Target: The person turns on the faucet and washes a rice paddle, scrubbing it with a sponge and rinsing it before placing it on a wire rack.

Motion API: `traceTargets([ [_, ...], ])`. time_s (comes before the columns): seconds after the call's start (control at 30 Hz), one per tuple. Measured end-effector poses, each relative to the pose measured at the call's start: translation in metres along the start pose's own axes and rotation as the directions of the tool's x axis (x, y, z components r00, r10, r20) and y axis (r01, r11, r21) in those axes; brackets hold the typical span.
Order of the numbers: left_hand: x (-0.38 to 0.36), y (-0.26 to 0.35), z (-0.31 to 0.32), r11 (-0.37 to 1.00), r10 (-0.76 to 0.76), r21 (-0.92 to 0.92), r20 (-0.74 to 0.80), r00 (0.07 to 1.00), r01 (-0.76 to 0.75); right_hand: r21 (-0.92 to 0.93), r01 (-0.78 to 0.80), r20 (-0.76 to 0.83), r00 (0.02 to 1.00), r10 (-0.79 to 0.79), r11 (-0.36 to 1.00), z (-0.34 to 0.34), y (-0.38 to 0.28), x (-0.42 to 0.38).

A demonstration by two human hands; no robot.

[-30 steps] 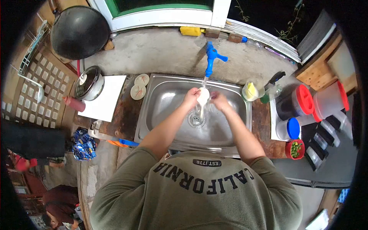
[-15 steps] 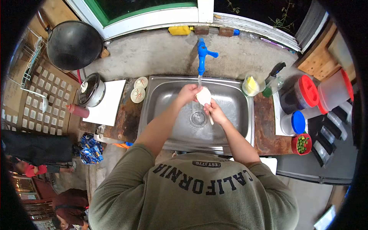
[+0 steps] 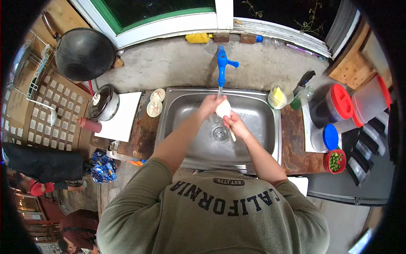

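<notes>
Over the sink (image 3: 177,139), both hands are on a white rice paddle (image 3: 223,109) with a broad oval head and a thin pale handle. My right hand (image 3: 237,125) is closed round its neck, and the handle end sticks out below the fingers. My left hand (image 3: 210,105) is at the upper left edge of the head, fingers bent against it and partly hidden. Water runs from the blue faucet (image 3: 221,67) onto the left hand and the paddle. The drain (image 3: 220,133) lies below.
Two small patterned dishes (image 3: 154,108), a lidded pot (image 3: 105,103) and a sauce bottle (image 3: 89,125) stand left. On the right are a tub with a yellow sponge (image 3: 278,97), a green bottle (image 3: 301,95), lidded containers (image 3: 330,137) and a red bowl of green fruits (image 3: 335,161). A wok (image 3: 84,54) hangs upper left.
My left hand has shifted slightly over the paddle's upper edge, covering a little more of it. The right hand keeps its hold. The whole view has moved slightly.
</notes>
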State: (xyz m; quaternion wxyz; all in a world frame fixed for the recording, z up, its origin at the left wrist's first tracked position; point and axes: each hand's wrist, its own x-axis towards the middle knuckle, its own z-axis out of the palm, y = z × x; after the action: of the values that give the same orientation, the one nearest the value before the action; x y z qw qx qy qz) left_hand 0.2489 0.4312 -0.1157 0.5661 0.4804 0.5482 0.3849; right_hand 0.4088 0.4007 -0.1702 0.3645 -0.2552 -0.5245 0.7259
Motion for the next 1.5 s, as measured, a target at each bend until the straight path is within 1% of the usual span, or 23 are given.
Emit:
traceTargets([
  [0.03,0.002,0.000,0.002,0.998,0.001,0.057,-0.074,0.997,0.004,-0.023,0.019,0.018,1.000,-0.019,1.000,0.000,0.002,0.002],
  [0.13,0.008,-0.004,0.002,0.990,0.049,0.139,-0.122,0.991,-0.032,0.022,-0.030,-0.050,0.998,0.031,0.999,0.002,-0.001,-0.001],
  [0.23,0.014,-0.012,0.003,0.998,0.067,0.014,-0.080,0.995,-0.066,0.121,-0.095,-0.098,0.989,0.107,0.988,0.001,-0.013,-0.008],
  [0.27,0.015,-0.015,0.002,0.993,0.028,-0.114,-0.017,0.999,-0.030,0.158,-0.106,-0.088,0.989,0.121,0.982,-0.003,-0.013,-0.009],
  [0.33,0.007,-0.010,0.001,0.932,-0.025,-0.355,0.123,0.992,0.067,0.231,-0.130,-0.066,0.987,0.149,0.964,-0.007,-0.019,-0.013],
  [0.37,0.004,-0.007,-0.001,0.911,-0.005,-0.406,0.168,0.986,0.074,0.246,-0.149,-0.076,0.982,0.172,0.958,-0.009,-0.023,-0.016],
  [0.43,-0.006,0.004,-0.006,0.860,0.042,-0.501,0.254,0.966,0.094,0.253,-0.154,-0.003,0.987,0.160,0.955,-0.013,-0.028,-0.020],
  [0.5,-0.011,0.014,-0.013,0.911,0.018,-0.396,0.307,0.952,0.111,0.262,-0.154,0.072,0.988,0.139,0.953,-0.021,-0.030,-0.023],
  [0.6,-0.007,0.016,-0.020,0.971,-0.016,-0.218,0.361,0.933,0.101,0.121,-0.170,0.041,0.985,0.166,0.978,-0.026,-0.035,-0.025],
  [0.63,-0.005,0.015,-0.022,0.984,-0.027,-0.154,0.374,0.927,0.091,0.048,-0.176,-0.019,0.984,0.177,0.983,-0.024,-0.039,-0.026],
  [0.73,0.001,0.015,-0.020,0.986,-0.069,-0.123,0.312,0.948,0.112,-0.053,-0.147,0.028,0.988,0.149,0.988,-0.025,-0.040,-0.021],
  [0.83,0.004,0.019,-0.014,0.995,-0.084,0.072,0.183,0.980,0.072,-0.144,-0.091,-0.007,0.996,0.091,0.985,-0.016,-0.030,-0.012],
  [0.93,0.006,0.025,-0.005,0.980,-0.071,0.190,0.089,0.993,0.053,-0.106,-0.025,0.070,0.997,0.032,0.994,-0.013,-0.027,-0.007],
  [1.03,-0.004,0.036,-0.009,1.000,-0.026,0.006,0.301,0.953,0.026,-0.024,-0.110,-0.043,0.993,0.109,0.994,-0.017,-0.033,-0.009],
  [1.13,-0.015,0.045,-0.005,0.992,0.081,0.064,0.336,0.938,-0.109,0.023,-0.142,-0.008,0.990,0.142,0.990,-0.020,-0.037,-0.010],
  [1.23,-0.011,0.036,-0.005,0.995,0.097,-0.032,0.306,0.947,-0.092,0.122,-0.124,0.020,0.992,0.123,0.985,-0.019,-0.034,-0.008],
  [1.33,-0.006,0.032,-0.006,1.000,-0.001,-0.011,0.187,0.982,0.003,0.118,-0.116,0.002,0.993,0.116,0.986,-0.011,-0.034,-0.005],
  [1.43,0.003,0.017,-0.005,1.000,0.028,0.004,0.127,0.991,-0.028,0.096,-0.078,-0.060,0.995,0.084,0.992,-0.011,-0.025,-0.003],
  [1.47,0.004,0.009,-0.001,0.995,0.081,0.064,-0.005,0.997,-0.081,-0.025,-0.029,-0.124,0.992,0.026,0.999,-0.010,-0.017,0.000],
  [1.5,0.003,0.000,0.007,0.984,0.142,0.130,-0.132,0.981,-0.124,-0.149,0.012,-0.182,0.982,-0.039,0.989,-0.008,-0.007,0.005],
])
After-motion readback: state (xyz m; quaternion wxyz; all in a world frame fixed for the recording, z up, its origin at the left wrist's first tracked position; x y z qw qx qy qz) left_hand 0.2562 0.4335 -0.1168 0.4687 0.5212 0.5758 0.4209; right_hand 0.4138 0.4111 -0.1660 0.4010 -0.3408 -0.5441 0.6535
